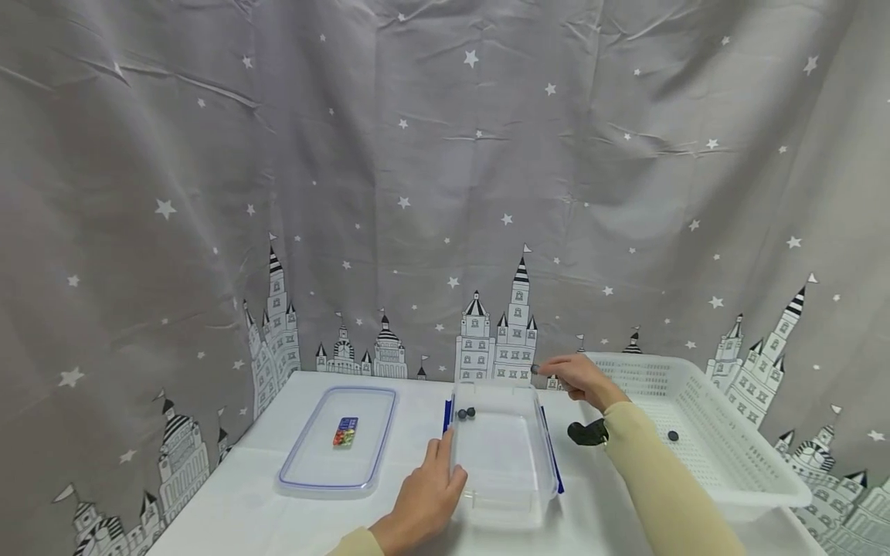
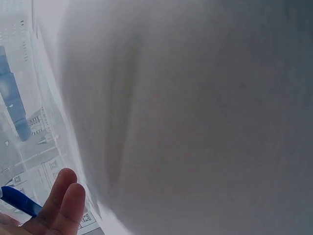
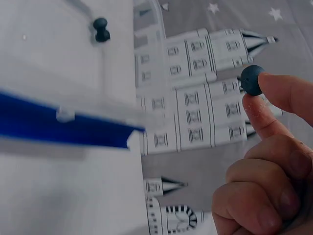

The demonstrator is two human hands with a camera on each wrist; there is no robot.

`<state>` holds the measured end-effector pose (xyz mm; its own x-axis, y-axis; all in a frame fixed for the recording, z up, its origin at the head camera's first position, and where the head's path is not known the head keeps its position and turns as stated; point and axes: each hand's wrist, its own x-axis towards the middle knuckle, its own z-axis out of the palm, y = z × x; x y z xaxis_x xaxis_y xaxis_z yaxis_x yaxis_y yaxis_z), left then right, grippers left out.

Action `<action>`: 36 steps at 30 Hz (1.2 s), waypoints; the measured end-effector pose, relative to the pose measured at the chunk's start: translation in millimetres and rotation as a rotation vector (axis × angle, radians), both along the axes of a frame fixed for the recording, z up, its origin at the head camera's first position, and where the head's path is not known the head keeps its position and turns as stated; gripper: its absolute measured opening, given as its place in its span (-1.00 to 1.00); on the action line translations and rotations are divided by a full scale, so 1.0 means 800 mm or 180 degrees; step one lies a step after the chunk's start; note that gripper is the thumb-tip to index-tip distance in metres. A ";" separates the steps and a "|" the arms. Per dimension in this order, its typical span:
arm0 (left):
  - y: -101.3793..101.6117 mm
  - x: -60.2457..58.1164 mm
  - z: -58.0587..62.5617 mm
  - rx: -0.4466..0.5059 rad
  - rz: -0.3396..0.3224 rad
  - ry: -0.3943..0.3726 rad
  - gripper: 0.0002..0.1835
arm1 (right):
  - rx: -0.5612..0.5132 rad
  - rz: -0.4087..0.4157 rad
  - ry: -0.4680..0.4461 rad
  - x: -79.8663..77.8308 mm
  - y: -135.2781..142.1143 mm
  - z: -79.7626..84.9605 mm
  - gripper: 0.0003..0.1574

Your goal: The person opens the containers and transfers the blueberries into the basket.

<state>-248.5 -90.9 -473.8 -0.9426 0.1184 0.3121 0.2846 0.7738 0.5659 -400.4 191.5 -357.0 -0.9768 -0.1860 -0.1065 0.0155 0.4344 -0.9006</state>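
My left hand (image 1: 429,490) holds the left side wall of a clear plastic container (image 1: 497,440) with blue side latches; its fingers (image 2: 68,210) lie along the wall's outside. Raised over the container's far right corner, my right hand (image 1: 580,380) pinches a dark blueberry (image 3: 252,80) between thumb and index finger, its other fingers curled in. Two more blueberries (image 3: 101,30) sit together at the far left inside the container. To the right stands a white slotted basket (image 1: 751,471) with one blueberry (image 1: 673,436) on its floor.
A clear lid (image 1: 316,459) with a blue edge and a colourful label lies on the white table (image 1: 236,486) at left. Beneath my right wrist shows a black rounded object (image 1: 586,433), apparently the wrist camera. A grey castle-print curtain (image 1: 417,154) hangs behind the table.
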 end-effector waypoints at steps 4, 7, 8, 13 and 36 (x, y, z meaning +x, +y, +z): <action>0.000 0.000 0.000 0.0025 0.0004 0.0037 -0.29 | -0.0007 0.0005 0.0016 0.002 0.024 0.003 -0.39; 0.000 0.001 0.000 0.0024 -0.0011 0.0052 -0.29 | 0.0018 0.0016 0.0032 0.006 0.046 0.006 -0.34; 0.000 0.001 0.001 0.0023 -0.0017 0.0057 -0.29 | 0.0020 0.0000 0.0030 0.007 0.053 0.006 -0.34; 0.000 0.001 0.003 -0.0002 -0.0046 0.0063 -0.29 | 0.0100 -0.0064 0.0050 0.012 0.091 0.006 -0.25; -0.003 0.008 0.010 -0.0231 0.0005 -0.0100 -0.28 | 0.0408 -0.0674 -0.0360 0.029 0.181 -0.041 -0.71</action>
<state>-242.0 -93.7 -466.0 -0.9520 0.1382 0.2730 0.2664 0.8135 0.5169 -377.0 335.9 -390.0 -0.9730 0.0433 -0.2266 0.2155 0.5211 -0.8258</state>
